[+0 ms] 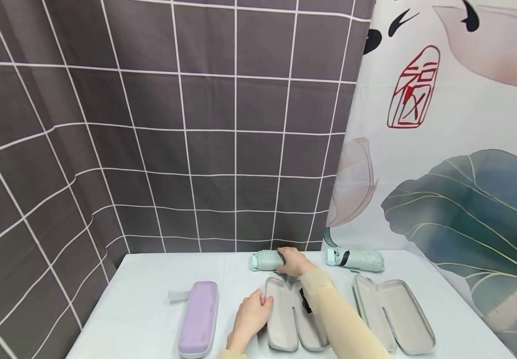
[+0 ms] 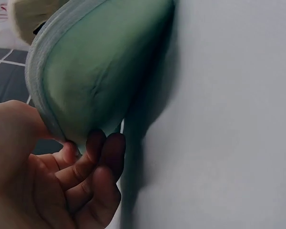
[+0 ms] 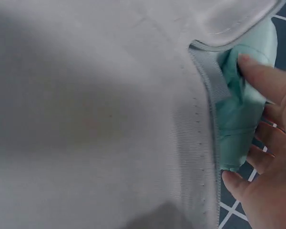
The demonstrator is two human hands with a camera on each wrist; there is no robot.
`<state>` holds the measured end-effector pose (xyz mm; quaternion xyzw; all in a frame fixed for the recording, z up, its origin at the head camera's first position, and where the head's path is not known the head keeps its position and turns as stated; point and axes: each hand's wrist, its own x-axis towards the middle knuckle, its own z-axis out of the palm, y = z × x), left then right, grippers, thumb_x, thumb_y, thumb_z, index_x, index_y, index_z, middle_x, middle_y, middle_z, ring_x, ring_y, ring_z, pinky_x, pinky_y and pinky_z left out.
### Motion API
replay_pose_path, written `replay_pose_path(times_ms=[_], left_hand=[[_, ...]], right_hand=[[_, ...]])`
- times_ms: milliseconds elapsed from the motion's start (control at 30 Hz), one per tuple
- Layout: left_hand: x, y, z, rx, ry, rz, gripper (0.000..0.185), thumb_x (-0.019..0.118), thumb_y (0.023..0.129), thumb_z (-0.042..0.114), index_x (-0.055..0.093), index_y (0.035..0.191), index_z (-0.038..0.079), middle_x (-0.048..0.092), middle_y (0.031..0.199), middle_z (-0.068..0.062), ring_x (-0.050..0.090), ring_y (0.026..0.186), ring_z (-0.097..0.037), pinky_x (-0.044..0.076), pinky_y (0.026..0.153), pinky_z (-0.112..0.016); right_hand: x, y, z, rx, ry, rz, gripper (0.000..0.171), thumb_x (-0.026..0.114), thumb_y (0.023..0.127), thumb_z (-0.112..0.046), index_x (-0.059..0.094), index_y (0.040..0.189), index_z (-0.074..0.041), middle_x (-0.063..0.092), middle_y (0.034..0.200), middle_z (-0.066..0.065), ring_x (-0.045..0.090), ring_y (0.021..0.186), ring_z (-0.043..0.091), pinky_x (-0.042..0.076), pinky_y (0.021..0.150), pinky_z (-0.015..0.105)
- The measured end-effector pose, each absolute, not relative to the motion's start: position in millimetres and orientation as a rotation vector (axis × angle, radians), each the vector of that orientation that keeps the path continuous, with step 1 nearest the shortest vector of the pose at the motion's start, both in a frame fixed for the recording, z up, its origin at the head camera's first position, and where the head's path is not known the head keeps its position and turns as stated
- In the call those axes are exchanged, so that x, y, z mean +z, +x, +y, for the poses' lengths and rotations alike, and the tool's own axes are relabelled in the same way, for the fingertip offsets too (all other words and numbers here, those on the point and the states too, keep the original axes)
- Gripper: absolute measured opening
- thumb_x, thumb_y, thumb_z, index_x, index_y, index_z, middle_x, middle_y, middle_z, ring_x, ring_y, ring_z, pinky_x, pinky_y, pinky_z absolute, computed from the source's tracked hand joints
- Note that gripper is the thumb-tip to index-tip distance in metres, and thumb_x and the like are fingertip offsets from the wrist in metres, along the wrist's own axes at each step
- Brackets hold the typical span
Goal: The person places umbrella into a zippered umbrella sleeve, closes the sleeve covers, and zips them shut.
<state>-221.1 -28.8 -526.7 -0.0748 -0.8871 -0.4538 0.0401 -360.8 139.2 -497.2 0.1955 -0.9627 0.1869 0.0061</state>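
Observation:
An open zip case (image 1: 281,316) with a pale grey lining lies in the middle of the table. My left hand (image 1: 251,315) pinches its left edge; in the left wrist view the thumb is at the zip rim and the curled fingers are against the green outer shell (image 2: 95,71). Behind the case, my right hand (image 1: 295,262) holds a folded mint-green umbrella (image 1: 266,260). The right wrist view has the umbrella (image 3: 238,119) between thumb and fingers, just beyond the grey lining (image 3: 95,105). The right hand covers the umbrella's right end in the head view.
A closed lilac case (image 1: 199,319) with a strap lies at the left. To the right is a second open case (image 1: 408,314), with another folded green umbrella (image 1: 361,260) behind it. A dark grid curtain (image 1: 204,149) hangs along the table's back edge.

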Motion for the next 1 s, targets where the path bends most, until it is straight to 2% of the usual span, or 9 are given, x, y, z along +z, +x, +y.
replay_pose_path(times_ms=[133, 367, 533, 767, 900, 1000], left_hand=[[-526.6, -220.7, -29.1, -1.402, -0.235, -2.718, 0.033, 0.059, 0.096, 0.026, 0.041, 0.071, 0.016, 0.037, 0.056, 0.007, 0.04, 0.047, -0.008, 0.031, 0.043, -0.024], [-526.0, -220.1, -27.7, -1.439, -0.244, -2.698, 0.03, 0.059, 0.097, 0.026, 0.046, 0.071, 0.016, 0.044, 0.052, 0.009, 0.044, 0.041, -0.005, 0.035, 0.04, -0.023], [-526.1, -219.5, -28.1, -1.468, -0.236, -2.704, 0.029, 0.058, 0.097, 0.026, 0.049, 0.072, 0.016, 0.046, 0.046, 0.008, 0.042, 0.032, -0.003, 0.033, 0.035, -0.023], [-524.8, -218.3, -27.9, -1.483, -0.219, -2.695, 0.029, 0.059, 0.096, 0.02, 0.048, 0.069, 0.015, 0.045, 0.046, 0.007, 0.042, 0.031, -0.003, 0.033, 0.034, -0.022], [-525.1, -220.1, -28.4, -1.473, -0.211, -2.684, 0.03, 0.059, 0.095, 0.019, 0.048, 0.068, 0.015, 0.045, 0.045, 0.008, 0.043, 0.03, -0.003, 0.036, 0.034, -0.023], [-525.2, -222.4, -30.2, -1.471, -0.199, -2.683, 0.03, 0.059, 0.095, 0.019, 0.047, 0.068, 0.016, 0.044, 0.044, 0.009, 0.043, 0.03, -0.003, 0.037, 0.035, -0.024]], right_hand=[[-498.5, -363.5, 137.0, 0.558, 0.537, -3.044, 0.059, 0.08, 0.079, -0.016, 0.054, 0.129, 0.001, 0.056, 0.125, 0.02, 0.05, 0.116, 0.038, 0.044, 0.094, 0.053], [-493.2, -365.0, 135.2, 0.494, 0.414, -3.165, 0.069, 0.085, 0.071, -0.017, 0.054, 0.131, -0.001, 0.06, 0.121, 0.018, 0.058, 0.106, 0.032, 0.047, 0.091, 0.048], [-491.5, -364.5, 130.6, 0.465, 0.377, -3.17, 0.071, 0.084, 0.067, -0.016, 0.053, 0.129, -0.001, 0.061, 0.119, 0.018, 0.058, 0.106, 0.033, 0.045, 0.091, 0.054], [-490.9, -365.9, 131.1, 0.513, 0.373, -3.138, 0.07, 0.086, 0.06, -0.013, 0.054, 0.121, -0.002, 0.06, 0.112, 0.014, 0.059, 0.1, 0.031, 0.044, 0.088, 0.059], [-490.3, -370.4, 133.6, 0.554, 0.386, -3.116, 0.071, 0.087, 0.06, -0.014, 0.053, 0.121, -0.003, 0.06, 0.11, 0.012, 0.059, 0.097, 0.029, 0.046, 0.087, 0.055], [-486.4, -373.1, 133.7, 0.598, 0.393, -3.107, 0.071, 0.087, 0.062, -0.015, 0.052, 0.123, -0.003, 0.06, 0.114, 0.013, 0.059, 0.101, 0.029, 0.044, 0.089, 0.057]])
